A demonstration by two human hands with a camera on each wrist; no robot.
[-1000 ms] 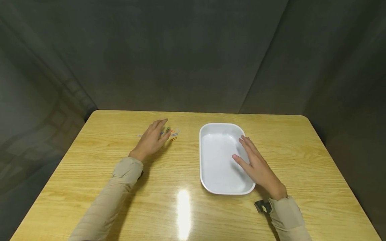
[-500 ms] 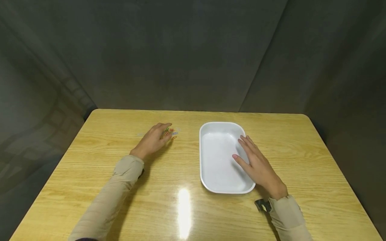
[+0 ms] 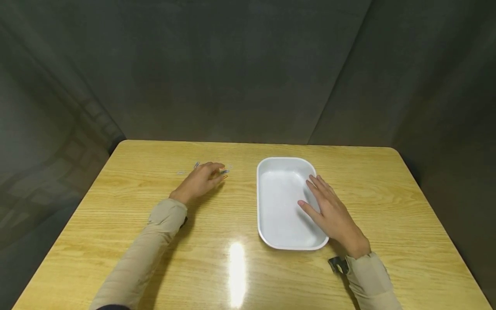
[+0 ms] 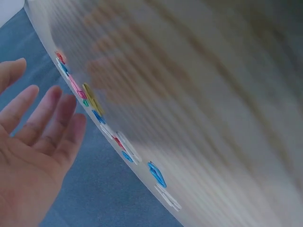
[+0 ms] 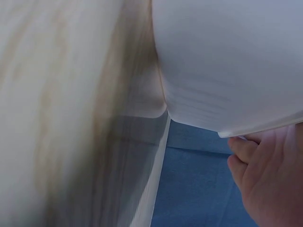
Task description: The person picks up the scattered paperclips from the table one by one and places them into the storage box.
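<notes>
A dark grey curtain hangs behind a wood-grain surface. The person's left hand is just above the scattered paper clips, its fingers loosely bent and spread, gripping nothing; blue, white, pink and yellow clips show in the left wrist view, lying flat on the surface. In the head view, some clips lie by its fingertips and others beyond the hand and to its left. A white tray stands well apart to the right. The right hand, fingers extended, lies across the tray's right rim, grasping nothing.
</notes>
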